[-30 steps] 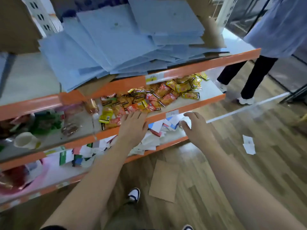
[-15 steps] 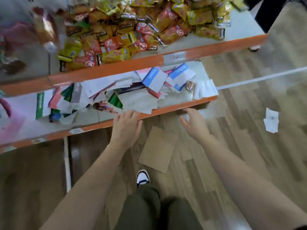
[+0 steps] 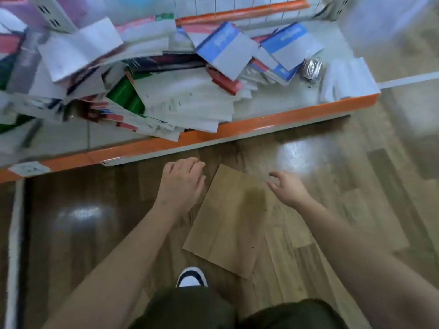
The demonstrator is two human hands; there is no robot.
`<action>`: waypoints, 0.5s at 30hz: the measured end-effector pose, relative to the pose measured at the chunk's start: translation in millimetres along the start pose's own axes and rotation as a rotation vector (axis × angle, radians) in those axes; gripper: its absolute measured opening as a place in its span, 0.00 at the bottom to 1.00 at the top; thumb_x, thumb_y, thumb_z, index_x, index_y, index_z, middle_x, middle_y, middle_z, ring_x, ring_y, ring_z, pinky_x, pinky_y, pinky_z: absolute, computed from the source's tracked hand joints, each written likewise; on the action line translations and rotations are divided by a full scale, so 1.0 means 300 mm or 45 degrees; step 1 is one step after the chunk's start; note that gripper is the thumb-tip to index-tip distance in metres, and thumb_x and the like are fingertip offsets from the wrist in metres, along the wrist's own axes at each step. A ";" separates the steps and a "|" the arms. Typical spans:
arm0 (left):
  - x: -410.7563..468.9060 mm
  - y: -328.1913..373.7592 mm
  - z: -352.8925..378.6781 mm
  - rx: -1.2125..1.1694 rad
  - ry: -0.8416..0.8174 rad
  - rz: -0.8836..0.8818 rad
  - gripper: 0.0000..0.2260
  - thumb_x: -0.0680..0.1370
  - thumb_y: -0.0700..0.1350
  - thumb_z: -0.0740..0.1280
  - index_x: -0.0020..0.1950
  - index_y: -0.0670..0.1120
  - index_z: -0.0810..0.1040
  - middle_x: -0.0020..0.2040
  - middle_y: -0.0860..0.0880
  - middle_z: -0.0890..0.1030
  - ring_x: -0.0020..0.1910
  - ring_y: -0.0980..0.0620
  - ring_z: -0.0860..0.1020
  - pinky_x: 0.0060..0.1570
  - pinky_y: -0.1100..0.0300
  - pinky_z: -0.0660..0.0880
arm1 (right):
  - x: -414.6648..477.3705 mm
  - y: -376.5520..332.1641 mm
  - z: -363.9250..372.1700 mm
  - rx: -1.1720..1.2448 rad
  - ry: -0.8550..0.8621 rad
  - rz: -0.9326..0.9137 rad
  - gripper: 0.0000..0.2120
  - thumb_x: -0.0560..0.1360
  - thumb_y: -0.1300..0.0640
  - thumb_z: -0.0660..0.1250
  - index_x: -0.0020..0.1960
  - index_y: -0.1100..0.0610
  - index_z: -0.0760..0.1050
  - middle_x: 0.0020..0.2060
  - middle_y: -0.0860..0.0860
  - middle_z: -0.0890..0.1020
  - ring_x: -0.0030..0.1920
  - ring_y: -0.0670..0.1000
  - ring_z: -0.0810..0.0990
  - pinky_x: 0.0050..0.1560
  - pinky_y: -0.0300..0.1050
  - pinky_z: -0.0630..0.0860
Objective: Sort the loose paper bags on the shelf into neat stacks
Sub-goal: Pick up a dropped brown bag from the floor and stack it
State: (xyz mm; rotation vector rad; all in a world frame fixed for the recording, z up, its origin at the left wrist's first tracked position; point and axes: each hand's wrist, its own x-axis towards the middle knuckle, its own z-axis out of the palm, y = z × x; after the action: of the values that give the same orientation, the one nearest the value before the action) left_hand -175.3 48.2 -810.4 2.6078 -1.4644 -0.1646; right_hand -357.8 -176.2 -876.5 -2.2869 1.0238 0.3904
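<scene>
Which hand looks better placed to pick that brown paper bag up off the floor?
Probably the left hand: its fingers overlap the upper left edge of the brown bag. The right hand is open near the bag's upper right corner, so it is nearly as well placed.

Both hands, left (image 3: 181,182) and right (image 3: 287,189), hover empty above a brown paper bag (image 3: 229,222) on the floor

Flat plain-brown kraft paper bag (image 3: 228,219) is lying on the wood-grain brown plank floor (image 3: 332,210). At 12 o'clock, the orange-edged white metal shelf (image 3: 273,122) is carrying white paper bags banded blue (image 3: 225,51), red and green (image 3: 126,96). At 6, a white-and-navy shoe toe (image 3: 191,277) is showing.
</scene>
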 end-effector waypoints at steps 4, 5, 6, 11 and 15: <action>0.019 -0.024 0.155 0.032 -0.039 0.015 0.14 0.78 0.47 0.65 0.62 0.45 0.77 0.61 0.45 0.78 0.60 0.46 0.77 0.58 0.48 0.70 | 0.096 0.100 0.144 -0.044 -0.145 0.086 0.25 0.79 0.50 0.62 0.73 0.59 0.64 0.68 0.57 0.72 0.66 0.58 0.72 0.64 0.49 0.69; 0.024 -0.027 0.177 0.038 -0.037 0.012 0.14 0.78 0.47 0.65 0.63 0.45 0.77 0.62 0.46 0.78 0.60 0.46 0.76 0.59 0.48 0.70 | 0.108 0.114 0.171 -0.069 -0.182 0.093 0.27 0.79 0.50 0.63 0.74 0.59 0.63 0.69 0.58 0.71 0.67 0.59 0.71 0.65 0.51 0.69; 0.028 -0.031 0.192 0.035 -0.034 0.000 0.14 0.78 0.47 0.65 0.63 0.45 0.77 0.62 0.46 0.78 0.61 0.46 0.76 0.59 0.48 0.70 | 0.116 0.126 0.193 -0.088 -0.196 0.101 0.29 0.78 0.50 0.65 0.74 0.59 0.62 0.69 0.59 0.70 0.66 0.60 0.71 0.65 0.52 0.69; 0.030 -0.048 0.208 0.007 -0.027 -0.056 0.15 0.79 0.48 0.62 0.64 0.46 0.75 0.63 0.47 0.76 0.62 0.48 0.74 0.61 0.49 0.68 | 0.121 0.145 0.242 -0.042 -0.068 0.162 0.29 0.71 0.55 0.71 0.69 0.58 0.68 0.62 0.60 0.71 0.63 0.63 0.68 0.63 0.51 0.68; 0.031 -0.053 0.206 -0.004 -0.024 -0.090 0.14 0.79 0.48 0.62 0.64 0.46 0.75 0.63 0.47 0.76 0.62 0.49 0.74 0.61 0.50 0.68 | 0.124 0.157 0.242 0.015 -0.084 0.170 0.24 0.68 0.54 0.76 0.61 0.59 0.75 0.57 0.60 0.74 0.58 0.60 0.73 0.59 0.48 0.72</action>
State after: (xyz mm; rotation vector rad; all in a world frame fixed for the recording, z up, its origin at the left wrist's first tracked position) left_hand -167.3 43.8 -874.1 2.6642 -1.3779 -0.1998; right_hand -370.5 -176.9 -969.8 -2.1873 1.1456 0.5097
